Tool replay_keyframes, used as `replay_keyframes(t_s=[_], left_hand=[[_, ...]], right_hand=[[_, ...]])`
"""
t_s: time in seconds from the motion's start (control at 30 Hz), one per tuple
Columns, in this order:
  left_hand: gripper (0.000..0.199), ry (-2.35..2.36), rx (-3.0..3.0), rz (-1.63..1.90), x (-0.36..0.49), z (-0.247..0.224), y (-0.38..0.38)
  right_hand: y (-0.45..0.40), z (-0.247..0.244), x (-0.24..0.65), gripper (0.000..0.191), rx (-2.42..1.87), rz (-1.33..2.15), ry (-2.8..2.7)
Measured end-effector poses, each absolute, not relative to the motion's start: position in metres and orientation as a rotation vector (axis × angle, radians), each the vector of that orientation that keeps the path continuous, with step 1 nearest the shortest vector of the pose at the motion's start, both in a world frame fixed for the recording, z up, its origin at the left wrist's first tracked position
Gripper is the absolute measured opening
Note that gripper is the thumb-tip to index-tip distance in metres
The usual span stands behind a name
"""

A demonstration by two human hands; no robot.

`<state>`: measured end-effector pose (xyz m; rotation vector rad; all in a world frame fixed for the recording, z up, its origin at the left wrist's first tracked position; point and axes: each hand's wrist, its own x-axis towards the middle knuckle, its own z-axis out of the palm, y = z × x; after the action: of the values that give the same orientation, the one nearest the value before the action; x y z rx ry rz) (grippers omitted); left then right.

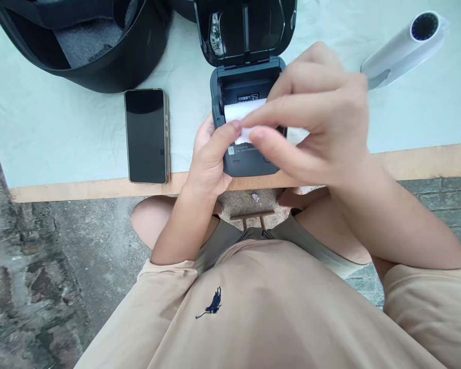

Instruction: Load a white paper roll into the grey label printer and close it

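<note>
A small dark printer (pixel 249 165) sits at the table's front edge with its glossy black lid (pixel 248 31) raised. A white paper roll (pixel 244 110) lies inside, and its loose end hangs over the front of the compartment. My left hand (pixel 212 156) is wrapped round the printer's left side, its thumb pressing on the paper. Over the printer's right side is my right hand (pixel 315 118), its forefinger touching the paper near my left thumb. Its thumb is apart from the forefinger, and the hand is slightly blurred. Part of the roll is hidden behind it.
A phone (pixel 146 136) with a dark screen lies left of the printer. An open black bag (pixel 138 56) with grey lining stands at the back left. At the right lies a white cylindrical device (pixel 403 51). The table's wooden front edge (pixel 426 163) runs just before my body.
</note>
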<state>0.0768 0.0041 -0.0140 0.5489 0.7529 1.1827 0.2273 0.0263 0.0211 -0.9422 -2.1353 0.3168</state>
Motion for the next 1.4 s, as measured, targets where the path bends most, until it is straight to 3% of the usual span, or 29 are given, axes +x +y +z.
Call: replay_keyframes(t_s=[0.23, 0.53, 0.7, 0.77, 0.9, 1.1, 1.3, 1.4], left_hand=[[0.015, 0.725, 0.637, 1.189, 0.075, -0.022, 0.005], [0.03, 0.733, 0.749, 1.168, 0.072, -0.032, 0.008], [0.023, 0.755, 0.744, 1.285, 0.075, -0.032, 0.007], [0.02, 0.752, 0.749, 1.309, 0.075, -0.031, 0.007], [0.025, 0.779, 0.744, 1.322, 0.076, -0.033, 0.007], [0.036, 0.865, 0.776, 1.319, 0.079, -0.027, 0.004], [0.05, 0.889, 0.793, 1.268, 0.081, -0.022, 0.003], [0.053, 0.908, 0.799, 1.267, 0.08, -0.024, 0.004]], right_hand=[[0.041, 0.014, 0.235, 0.017, -1.129, 0.654, -1.697], [0.039, 0.015, 0.235, 0.009, -1.21, 0.814, -1.686], [0.029, 0.022, 0.232, 0.062, -1.219, 1.119, -1.782], [0.027, 0.021, 0.231, 0.072, -1.155, 1.343, -1.765], [0.027, 0.015, 0.232, 0.072, -1.021, 1.514, -1.679], [0.027, 0.012, 0.237, 0.089, -0.961, 1.677, -1.661], [0.027, 0.012, 0.241, 0.087, -0.906, 1.661, -1.686], [0.027, 0.014, 0.241, 0.073, -0.962, 1.62, -1.65]])
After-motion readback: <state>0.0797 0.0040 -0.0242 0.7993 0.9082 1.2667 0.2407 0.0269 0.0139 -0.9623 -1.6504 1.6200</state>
